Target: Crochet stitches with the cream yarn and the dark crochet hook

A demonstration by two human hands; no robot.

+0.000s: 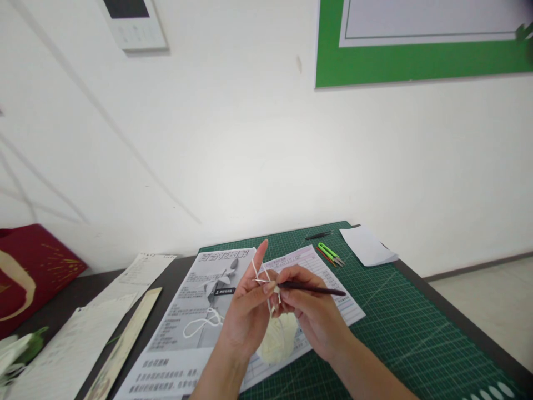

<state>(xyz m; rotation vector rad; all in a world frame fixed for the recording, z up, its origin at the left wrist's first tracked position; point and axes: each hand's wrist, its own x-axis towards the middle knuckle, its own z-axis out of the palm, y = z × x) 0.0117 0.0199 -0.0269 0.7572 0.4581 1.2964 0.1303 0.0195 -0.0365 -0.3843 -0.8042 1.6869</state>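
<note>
My right hand is closed around a dark crochet hook that points left toward my other hand. My left hand pinches white yarn between thumb and fingers, with the index finger raised and the strand looped over it. The two hands meet above a pale yellow ball of yarn lying on a printed instruction sheet. A loose loop of white yarn trails across that sheet to the left.
A green cutting mat covers the dark table. On its far side lie green snips, a dark pen and a white paper. Papers and a wooden ruler sit left, beside a red bag.
</note>
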